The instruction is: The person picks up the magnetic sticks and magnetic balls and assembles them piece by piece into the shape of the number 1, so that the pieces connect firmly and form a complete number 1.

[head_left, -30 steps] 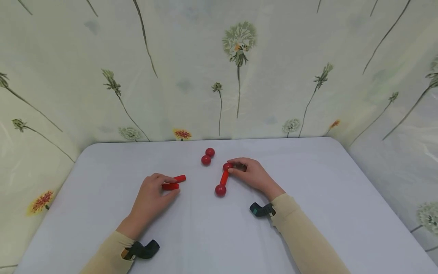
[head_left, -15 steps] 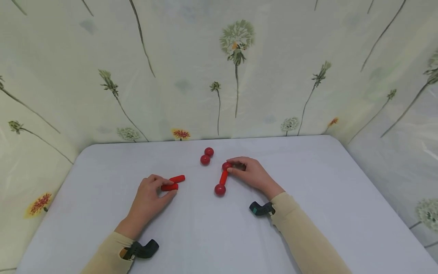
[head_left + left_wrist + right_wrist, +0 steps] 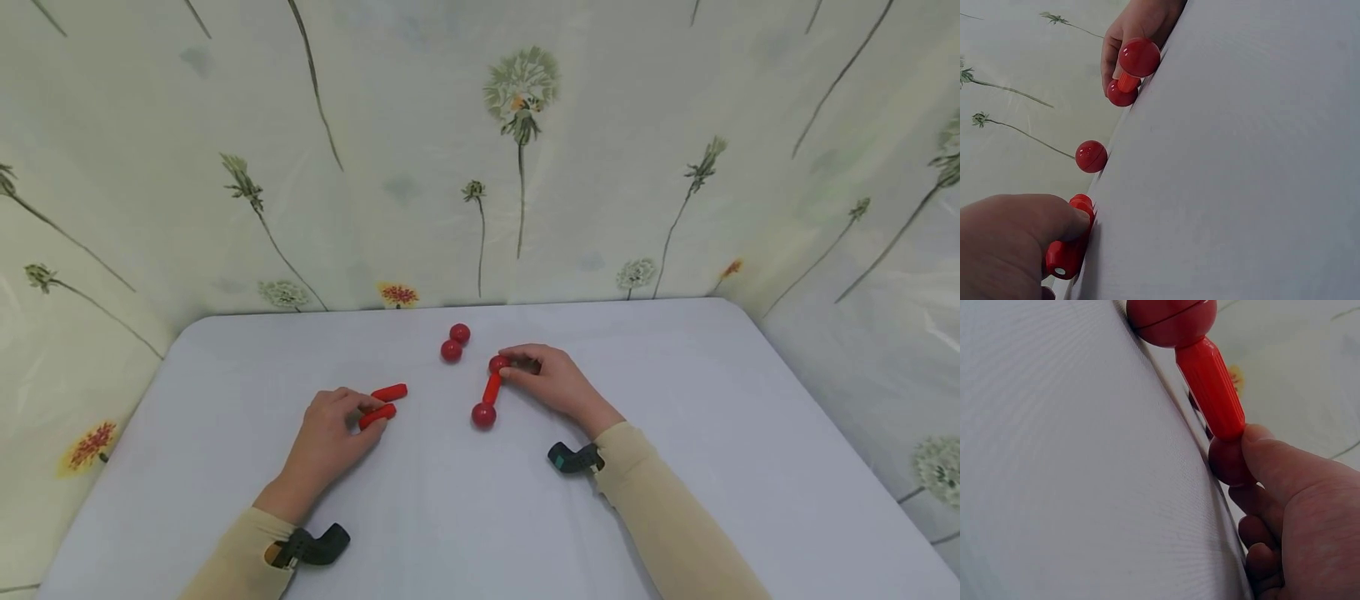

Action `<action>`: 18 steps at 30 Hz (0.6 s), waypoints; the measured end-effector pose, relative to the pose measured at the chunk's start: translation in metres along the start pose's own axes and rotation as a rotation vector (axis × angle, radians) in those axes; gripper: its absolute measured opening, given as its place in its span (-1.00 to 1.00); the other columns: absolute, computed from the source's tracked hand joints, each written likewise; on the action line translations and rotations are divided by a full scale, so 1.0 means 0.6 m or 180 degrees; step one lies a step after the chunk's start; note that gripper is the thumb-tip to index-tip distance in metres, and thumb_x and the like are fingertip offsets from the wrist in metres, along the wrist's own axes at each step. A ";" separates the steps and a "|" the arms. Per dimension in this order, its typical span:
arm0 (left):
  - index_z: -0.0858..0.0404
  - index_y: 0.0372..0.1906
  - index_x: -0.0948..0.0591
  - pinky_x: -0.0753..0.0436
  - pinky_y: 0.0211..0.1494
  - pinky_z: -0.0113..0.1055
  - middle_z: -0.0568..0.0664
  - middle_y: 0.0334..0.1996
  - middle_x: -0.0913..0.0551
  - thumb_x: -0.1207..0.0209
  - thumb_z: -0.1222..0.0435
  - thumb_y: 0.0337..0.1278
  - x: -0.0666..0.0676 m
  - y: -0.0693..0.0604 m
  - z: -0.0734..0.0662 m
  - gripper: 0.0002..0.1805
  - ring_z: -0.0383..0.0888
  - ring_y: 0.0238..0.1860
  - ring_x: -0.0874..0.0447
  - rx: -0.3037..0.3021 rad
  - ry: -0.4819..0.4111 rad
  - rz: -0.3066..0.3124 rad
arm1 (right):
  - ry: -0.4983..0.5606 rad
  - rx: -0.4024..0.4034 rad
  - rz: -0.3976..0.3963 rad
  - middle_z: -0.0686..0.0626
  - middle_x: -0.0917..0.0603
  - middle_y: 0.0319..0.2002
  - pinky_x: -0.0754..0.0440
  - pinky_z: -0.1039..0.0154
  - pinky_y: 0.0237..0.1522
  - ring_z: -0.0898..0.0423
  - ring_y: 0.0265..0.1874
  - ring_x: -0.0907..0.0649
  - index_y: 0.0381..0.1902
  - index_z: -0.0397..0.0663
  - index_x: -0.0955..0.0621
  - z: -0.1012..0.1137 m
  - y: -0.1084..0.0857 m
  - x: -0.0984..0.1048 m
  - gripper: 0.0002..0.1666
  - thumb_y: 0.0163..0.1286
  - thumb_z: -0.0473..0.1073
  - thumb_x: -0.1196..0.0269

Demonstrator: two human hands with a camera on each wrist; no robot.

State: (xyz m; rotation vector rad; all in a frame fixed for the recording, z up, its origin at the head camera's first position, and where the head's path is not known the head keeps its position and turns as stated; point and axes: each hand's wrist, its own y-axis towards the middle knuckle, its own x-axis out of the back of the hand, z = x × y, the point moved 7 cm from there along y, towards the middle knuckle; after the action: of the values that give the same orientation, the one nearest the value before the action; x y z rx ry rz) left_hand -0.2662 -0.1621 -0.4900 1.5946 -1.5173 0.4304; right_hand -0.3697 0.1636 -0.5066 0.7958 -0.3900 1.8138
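Red plastic-looking short rod (image 3: pixel 378 416), pinched in my left hand (image 3: pixel 328 433), slants away rightward, left of the glossy red two-ball dumbbell (image 3: pixel 491 389) on the desk (image 3: pixel 465 508); my right hand (image 3: pixel 551 380) pinches its far ball (image 3: pixel 497 364).

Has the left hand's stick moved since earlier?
Yes: in the head view, the stick in the left hand has turned against the table's far edge, its left end swinging away from it.

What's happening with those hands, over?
Left hand pinching nearer red stick. Right hand gripping far ball of ball-and-stick piece. Other red stick close beside left hand; two red balls beyond.
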 end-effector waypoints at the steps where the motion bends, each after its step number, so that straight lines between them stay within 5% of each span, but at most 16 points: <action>1: 0.12 -0.17 -0.73 -0.48 -0.18 -0.16 -0.15 -0.31 -0.62 -0.44 0.22 0.01 0.000 -0.001 0.000 -0.76 -0.10 -0.18 -0.44 -0.0002 0.0015 0.0005 | -0.0005 0.0005 -0.0011 0.26 -0.65 -0.04 -0.58 0.13 -0.07 0.15 -0.15 -0.57 0.13 0.36 -0.64 0.000 0.000 0.000 -0.47 0.26 0.35 -0.29; 18: 0.15 -0.15 -0.74 -0.50 -0.18 -0.17 -0.16 -0.37 -0.62 -0.45 0.16 -0.01 -0.002 -0.005 0.001 -0.71 -0.11 -0.20 -0.45 0.0058 0.0115 0.0038 | -0.0019 -0.0045 -0.0042 0.28 -0.64 -0.08 -0.58 0.13 -0.10 0.13 -0.18 -0.57 0.11 0.41 -0.65 0.000 -0.002 0.001 -0.49 0.25 0.35 -0.30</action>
State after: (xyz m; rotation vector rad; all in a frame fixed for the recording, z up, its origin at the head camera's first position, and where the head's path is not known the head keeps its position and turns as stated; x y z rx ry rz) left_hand -0.2641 -0.1623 -0.4924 1.5844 -1.5001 0.4786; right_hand -0.3685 0.1643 -0.5061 0.7924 -0.4000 1.7949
